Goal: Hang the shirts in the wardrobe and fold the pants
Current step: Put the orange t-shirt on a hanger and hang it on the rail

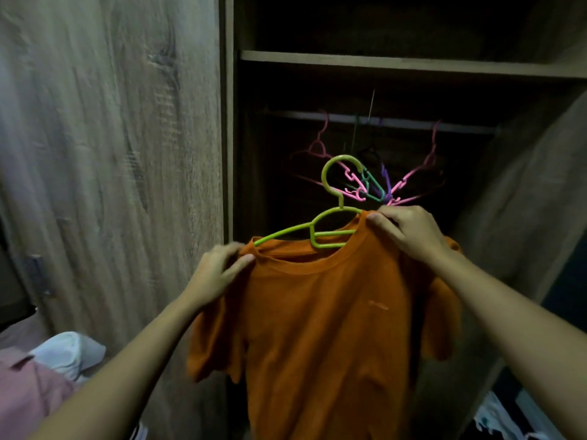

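Note:
An orange T-shirt (317, 328) hangs in front of the open wardrobe, with a lime-green hanger (330, 217) partly inside its neck hole. My left hand (216, 271) pinches the left shoulder at the collar, where the hanger's left arm slips under the cloth. At the right side of the collar, my right hand (409, 233) grips the cloth over the hanger's other arm. The hanger's hook points up, below the rail (381, 120).
Several empty pink, green and purple hangers (378, 185) hang from the rail behind the hook. A wooden shelf (397, 63) runs above the rail. The wardrobe door (111, 154) stands at my left. Pink and white clothes (38, 373) lie at the lower left.

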